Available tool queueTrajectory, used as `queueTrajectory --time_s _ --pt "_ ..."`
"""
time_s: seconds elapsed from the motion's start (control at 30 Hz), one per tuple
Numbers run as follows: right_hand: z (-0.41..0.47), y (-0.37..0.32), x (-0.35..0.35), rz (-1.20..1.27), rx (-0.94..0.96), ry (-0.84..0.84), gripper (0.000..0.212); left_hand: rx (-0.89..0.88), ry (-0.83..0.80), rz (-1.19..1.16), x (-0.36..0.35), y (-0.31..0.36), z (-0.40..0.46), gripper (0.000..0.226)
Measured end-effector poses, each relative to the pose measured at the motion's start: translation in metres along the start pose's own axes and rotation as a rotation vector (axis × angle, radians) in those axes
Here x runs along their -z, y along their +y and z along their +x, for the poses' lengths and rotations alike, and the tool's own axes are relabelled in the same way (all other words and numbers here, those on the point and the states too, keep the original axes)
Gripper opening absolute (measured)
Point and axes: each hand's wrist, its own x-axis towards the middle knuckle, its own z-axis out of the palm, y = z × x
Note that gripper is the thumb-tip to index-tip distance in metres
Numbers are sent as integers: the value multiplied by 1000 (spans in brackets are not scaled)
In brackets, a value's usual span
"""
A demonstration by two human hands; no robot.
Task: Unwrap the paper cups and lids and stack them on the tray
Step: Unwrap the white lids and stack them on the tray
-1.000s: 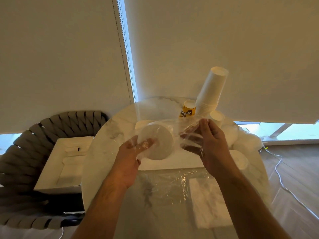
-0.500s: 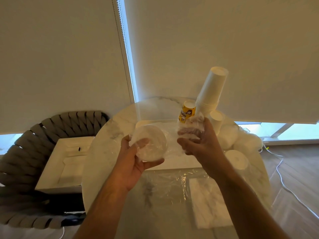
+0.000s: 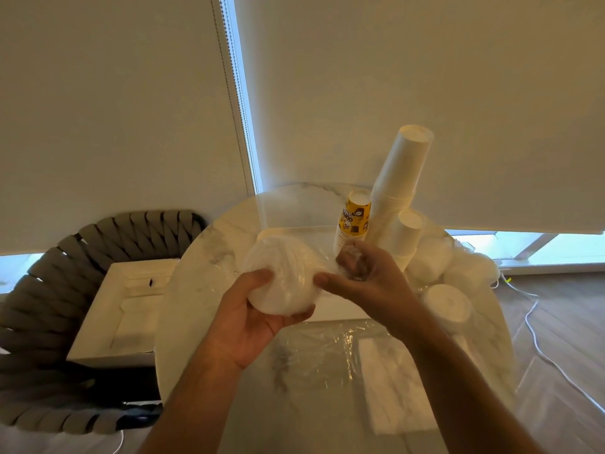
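Head view: the left hand [image 3: 252, 319] holds a round stack of lids [image 3: 281, 276] wrapped in clear film, thumb on the face and fingers curled under the rim at 6 o'clock. The right hand [image 3: 363, 276] is clenched on a bunch of the film [image 3: 352, 260] at the stack's 3 o'clock side. The stack hangs in the air above the white tray [image 3: 330, 314] on the round marble bench [image 3: 196, 306].

Judging by its look, the stack is light and fairly stiff as a block, but the single lids are thin and would bend or scatter once loose. The film is soft, stretchy and slippery, so the sound hold is around the rim of the stack while the other hand pulls the gathered film away.

At 1 o'clock stand a tall pile of white cups [image 3: 401, 178], a yellow printed cup [image 3: 355, 221] and a shorter pile of cups. More wrapped lids [image 3: 447, 303] lie at 3 o'clock. Loose film [image 3: 320, 352] lies on the bench at 6 o'clock.

Against the frame half a second earlier, the right hand has come closer to the stack, now nearly touching it, and the film between the hands is bunched tighter. The left hand has turned the stack a little.
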Motion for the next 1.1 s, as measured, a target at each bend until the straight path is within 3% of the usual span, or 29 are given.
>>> queueTrajectory --time_s 0.07,0.13,0.3,0.43,0.53,0.63,0.7,0.77,0.9,1.0,1.1 --pt "-1 0 1 173 10 10 36 -4 -20 -18 4 0 0 97" --pt "-2 -1 1 263 1 30 14 -16 -35 -41 8 -1 1 98" --pt "-2 9 -14 293 -44 72 38 -27 -152 -87 1 -1 -1 72" --pt "2 20 -19 -72 -33 -38 18 29 -139 36 -1 -2 0 78" --pt "4 23 -17 -205 -31 -224 43 70 -103 88 -1 -6 -2 94" --pt "2 19 -8 19 -173 -245 48 48 -77 59 -1 -8 -2 100" --pt "-1 19 -1 272 -266 -235 45 8 -24 23 1 -7 -2 89" --pt "-1 18 5 320 -312 -158 48 -20 14 35 0 -6 -3 66" --pt "-1 5 4 -34 -162 99 50 -85 224 304 -5 -8 -5 56" --pt "-4 -8 -7 -312 -2 -36 60 -174 332 424 -5 -13 -6 55" --pt "-5 -12 -22 -540 56 -187 89 -263 325 562 -5 -17 -8 68"
